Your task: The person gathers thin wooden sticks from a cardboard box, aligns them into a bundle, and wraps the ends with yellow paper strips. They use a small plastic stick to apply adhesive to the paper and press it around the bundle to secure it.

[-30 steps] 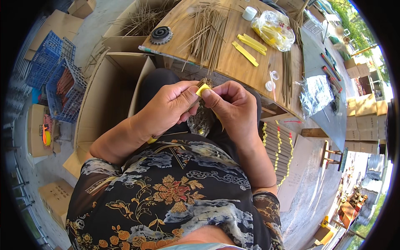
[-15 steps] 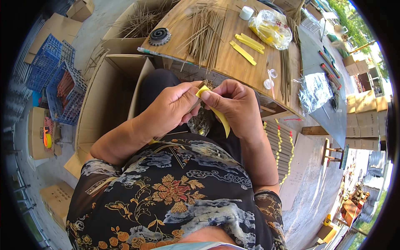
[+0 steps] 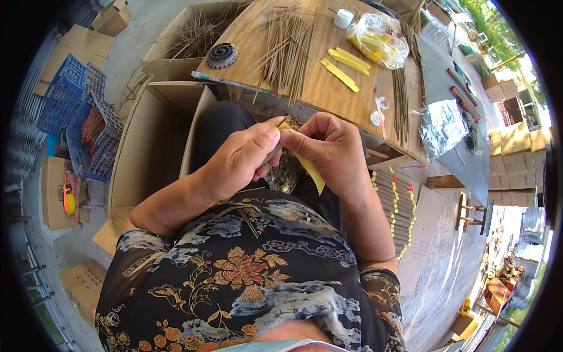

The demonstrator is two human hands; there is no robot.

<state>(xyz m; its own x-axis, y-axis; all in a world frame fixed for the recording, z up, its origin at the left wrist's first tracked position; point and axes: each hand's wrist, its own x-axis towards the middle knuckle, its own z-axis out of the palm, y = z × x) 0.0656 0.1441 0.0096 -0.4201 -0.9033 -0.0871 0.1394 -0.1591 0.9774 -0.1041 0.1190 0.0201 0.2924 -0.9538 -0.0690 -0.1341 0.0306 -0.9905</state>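
My left hand (image 3: 240,157) is closed round thin brown sticks (image 3: 251,189), whose ends show below the palm; how many it holds is hidden. Between thumb and fingers, my right hand (image 3: 331,146) pinches a yellow strip (image 3: 312,175). The strip's upper end lies against the sticks, where both thumbs meet, and its tapered tail hangs under the right palm. On the wooden table (image 3: 358,111) ahead lie more yellow strips (image 3: 340,75) and a spread of loose brown sticks (image 3: 287,56).
Left of my knee stands an open cardboard box (image 3: 155,129), with blue crates (image 3: 94,138) beyond. The table also holds a dark coiled disc (image 3: 223,56), a plastic bag (image 3: 378,41) and a white jar (image 3: 343,18). At right, yellow-banded sticks (image 3: 393,205) lie in a row.
My left thumb has come forward over the strip's upper end, hiding more of the yellow. My right hand keeps its pinch, with the thumb slightly shifted.
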